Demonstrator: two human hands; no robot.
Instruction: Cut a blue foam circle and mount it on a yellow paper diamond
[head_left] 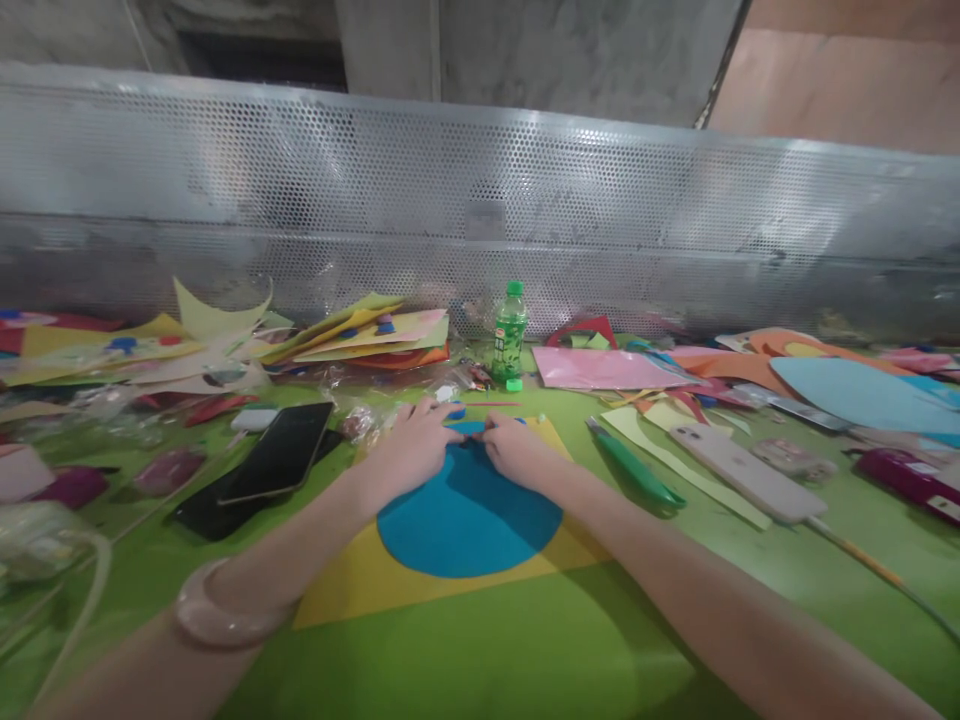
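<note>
A round blue paper disc [469, 520] lies on a yellow sheet [352, 590] on the green table. My left hand [412, 450] rests at the disc's far left edge, with its thumb reaching in toward the middle. Opposite it, my right hand [517, 450] has curled fingers at the far right edge. The fingertips of both hands almost meet over a small dark-blue spot at the top of the disc. Both hands look closed, but what they pinch there is too small and hidden to make out. Small blue bits [454, 411] show just beyond my left fingers.
A green bottle [510, 335] stands behind the sheet. At right lie a green utility knife [637, 468], paper strips and a white phone [750, 472] on a cable. Dark phones [281, 455] lie at left. Coloured paper piles [367, 335] line the perforated metal panel [600, 220].
</note>
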